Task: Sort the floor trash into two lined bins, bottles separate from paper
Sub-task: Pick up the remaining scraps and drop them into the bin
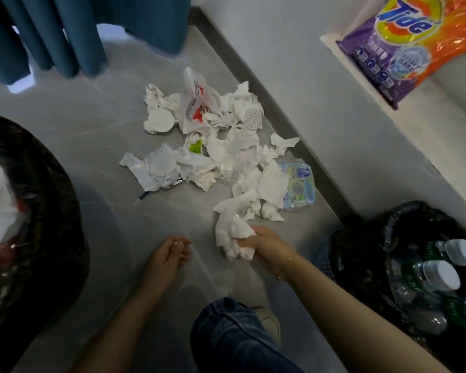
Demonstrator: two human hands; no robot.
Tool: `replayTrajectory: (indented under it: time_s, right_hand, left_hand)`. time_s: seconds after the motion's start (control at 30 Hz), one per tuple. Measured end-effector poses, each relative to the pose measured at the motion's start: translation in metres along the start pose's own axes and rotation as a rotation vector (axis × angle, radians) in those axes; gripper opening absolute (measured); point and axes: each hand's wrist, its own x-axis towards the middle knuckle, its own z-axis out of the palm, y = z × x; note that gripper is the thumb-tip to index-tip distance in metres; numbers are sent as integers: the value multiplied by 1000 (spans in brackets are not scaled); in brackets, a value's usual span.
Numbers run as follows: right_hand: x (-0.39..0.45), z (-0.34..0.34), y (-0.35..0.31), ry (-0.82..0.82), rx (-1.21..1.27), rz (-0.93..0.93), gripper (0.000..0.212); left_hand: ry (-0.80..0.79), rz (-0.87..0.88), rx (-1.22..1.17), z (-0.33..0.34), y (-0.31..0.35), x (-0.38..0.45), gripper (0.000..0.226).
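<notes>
A pile of crumpled white paper and wrappers [226,146] lies on the grey floor. My right hand [264,243] grips a wad of white tissue [232,235] at the pile's near edge. My left hand [170,251] hovers to its left, fingers loosely curled, holding nothing. A black-lined bin [51,211] at the left holds white paper. A second black-lined bin [366,254] at the right holds several capped plastic bottles [439,275]. A crushed clear bottle with a blue label [299,187] lies at the pile's right side.
A wall and dark baseboard [293,135] run diagonally right of the pile. A detergent bag [414,41] sits on a white ledge above. Blue curtains [73,33] hang at the back left. My jeans knee [232,337] and shoe are at the bottom.
</notes>
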Motion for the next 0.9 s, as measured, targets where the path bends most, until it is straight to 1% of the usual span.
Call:
replayTrajectory:
  time_s: [0.07,0.13,0.17,0.23,0.27,0.3,0.33,0.37,0.4,0.43,0.5,0.57,0.63,0.7,0.73,0.77,0.83,0.87,0.9]
  right_hand:
    - [-6,-1,-5,-195,208,-4,29]
    - [-8,-1,-5,-342,320,-21,39]
    - [-9,0,-5,-389,335,-24,42]
    - [-6,3,4,-404,289,2,49]
    - [-4,7,9,-357,210,25,52]
    - [-3,11,12,-269,74,32,52]
    - [-3,16,15,-150,-105,6,47]
    - [-3,20,18,-27,-304,-54,36]
    - [-2,25,20,64,-452,-131,22]
    - [-1,29,23,122,-525,-198,19]
    - [0,35,28,150,-534,-245,32]
    - [0,40,31,153,-536,-251,33]
    - [-1,43,31,143,-566,-257,30]
    - [-4,46,26,99,-533,-249,19]
    - [-7,47,23,64,-464,-238,13]
    - [-9,47,19,21,-372,-213,13]
    - [-13,47,11,-60,-178,-127,21]
    - [-12,44,7,-60,-142,-97,22]
    - [-11,41,3,-29,-148,-90,22]
  left_hand:
    - [18,-55,-146,-1,5,0,19]
    - [23,-143,-348,2,8,-5,20]
    - [25,-188,-461,5,8,-7,22]
    - [18,-245,-618,12,8,-13,25]
    - [-2,-262,-670,15,8,-16,25]
    - [-22,-283,-718,19,9,-17,26]
    - [-38,-307,-763,22,10,-18,26]
    - [-49,-335,-802,24,9,-18,26]
    - [-54,-363,-831,27,7,-18,26]
    - [-56,-387,-846,28,6,-17,27]
    - [-49,-416,-813,31,3,-19,43]
    - [-30,-410,-757,33,2,-21,50]
    - [-35,-375,-722,35,1,-23,48]
    - [5,-319,-667,38,2,-24,33]
    - [66,-294,-641,38,1,-23,24]
    - [135,-271,-613,39,2,-22,17]
    - [298,-186,-499,34,0,-14,6]
    - [384,-104,-399,30,0,-10,5]
    - [448,5,-269,24,-1,-7,9]
